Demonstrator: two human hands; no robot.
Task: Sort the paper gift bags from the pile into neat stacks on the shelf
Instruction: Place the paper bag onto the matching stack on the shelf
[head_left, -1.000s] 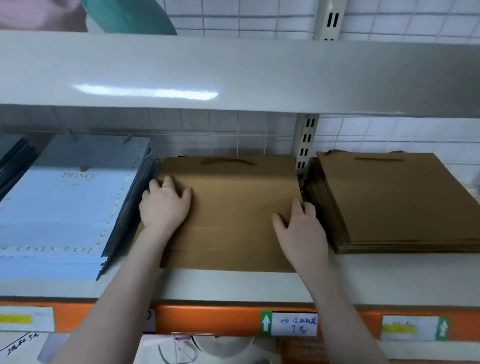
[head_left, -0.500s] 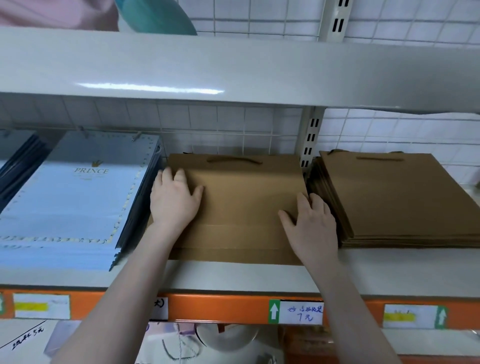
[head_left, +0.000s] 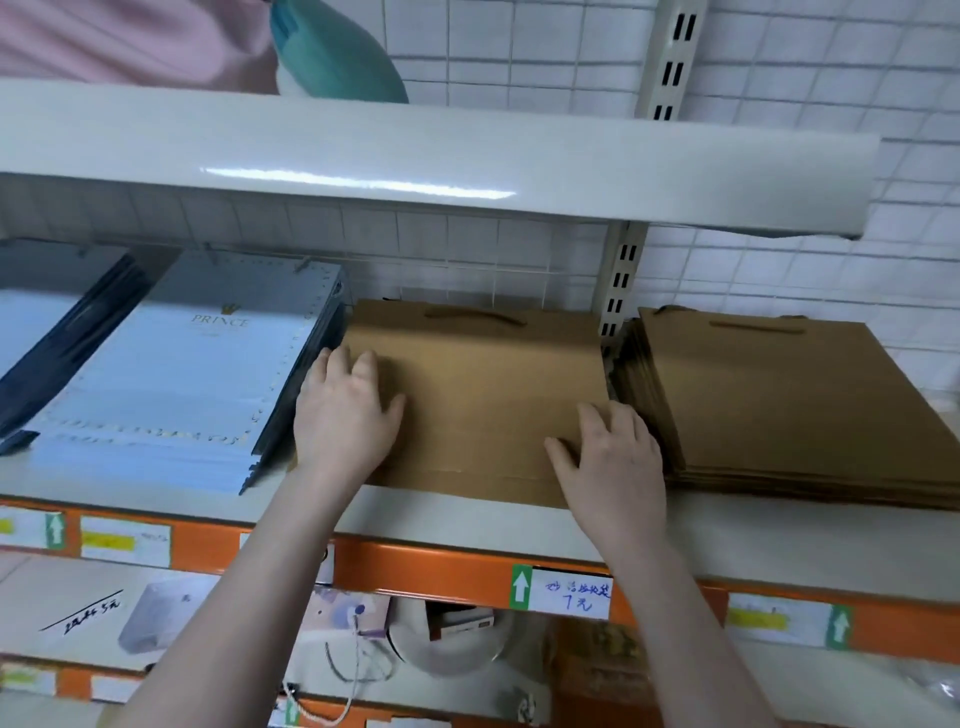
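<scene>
A low stack of flat brown paper gift bags (head_left: 478, 395) lies in the middle of the white shelf (head_left: 467, 519), handles toward the back. My left hand (head_left: 345, 415) presses flat on its left edge, fingers straight. My right hand (head_left: 610, 457) rests flat on its front right corner, beside the neighbouring stack. A taller stack of the same brown bags (head_left: 789, 405) sits to the right. Pale blue "PRINCE" bags (head_left: 192, 374) are stacked on the left, with dark blue bags (head_left: 62, 338) farther left.
An upper white shelf (head_left: 415, 156) overhangs closely. A slotted upright (head_left: 621, 280) stands between the two brown stacks at the back. The orange shelf edge (head_left: 426, 571) carries price labels. Below it hang white bags and packaged goods.
Both hands have slid a little farther back along the middle brown stack, which sits slightly deeper on the shelf. The view has shifted right and down.
</scene>
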